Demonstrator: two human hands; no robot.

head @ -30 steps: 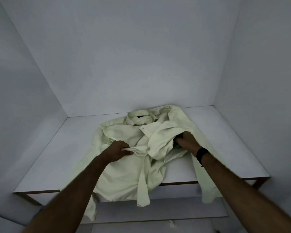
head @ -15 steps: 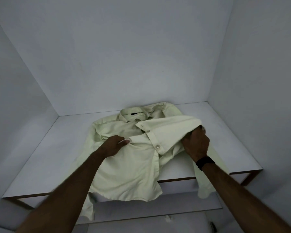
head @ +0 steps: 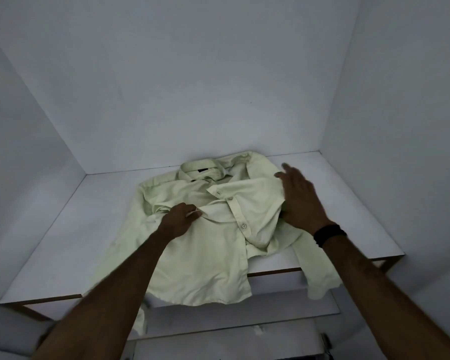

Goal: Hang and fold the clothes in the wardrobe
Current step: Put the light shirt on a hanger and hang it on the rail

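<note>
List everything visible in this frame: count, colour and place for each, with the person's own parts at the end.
shirt: one, pale green, spread on the shelf, collar toward the back wall, hem and one sleeve hanging over the front edge.
shelf: one, white with a brown front edge, spanning the wardrobe.
lower shelf: one, white, partly seen below the front edge.
wardrobe walls: white, at back, left and right.
wristband: one, black, on the right wrist.
left hand: pinches shirt fabric near the placket.
right hand: fingers extended over the shirt's right side.
</note>
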